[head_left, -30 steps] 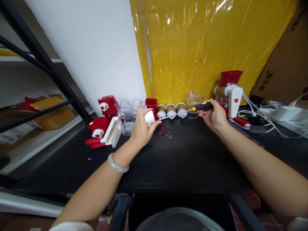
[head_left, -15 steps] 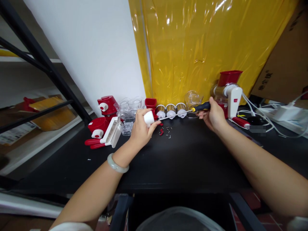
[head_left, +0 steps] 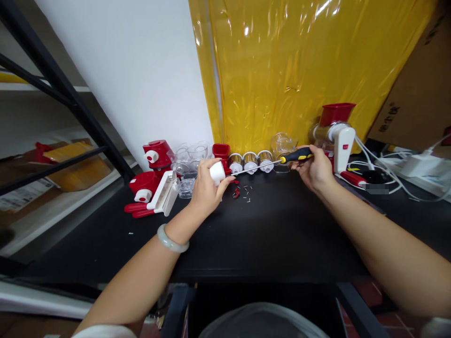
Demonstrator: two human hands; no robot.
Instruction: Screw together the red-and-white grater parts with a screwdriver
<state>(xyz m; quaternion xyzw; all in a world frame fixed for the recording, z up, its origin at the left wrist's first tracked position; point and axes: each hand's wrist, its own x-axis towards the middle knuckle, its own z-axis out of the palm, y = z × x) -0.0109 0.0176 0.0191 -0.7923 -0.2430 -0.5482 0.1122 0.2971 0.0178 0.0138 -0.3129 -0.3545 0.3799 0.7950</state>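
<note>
My left hand [head_left: 207, 188] is closed around a white cylindrical plastic part [head_left: 217, 173], held up above the black table. In my right hand [head_left: 317, 170] is a screwdriver [head_left: 294, 155] with a black and yellow handle, its fingers at the butt end. The long shaft points left, and its tip meets the thumb and fingertips of my left hand, where the exact contact is too small to make out. Below the shaft lie several small screws [head_left: 248, 200] and a small red piece [head_left: 236, 193]. Behind it stand three drum graters [head_left: 250, 162] with white rims.
To the left are red grater housings [head_left: 157, 154], white crank arms with red handles [head_left: 163, 195] and clear plastic parts [head_left: 197, 151]. An assembled red-and-white rotary grater [head_left: 342, 141] stands at right, beside white cables and a power strip [head_left: 423, 164]. A yellow plastic sheet [head_left: 299, 70] hangs behind.
My right hand has shifted a little to the right and turned on the screwdriver, so more of the handle shows. My left hand and the white part have hardly moved.
</note>
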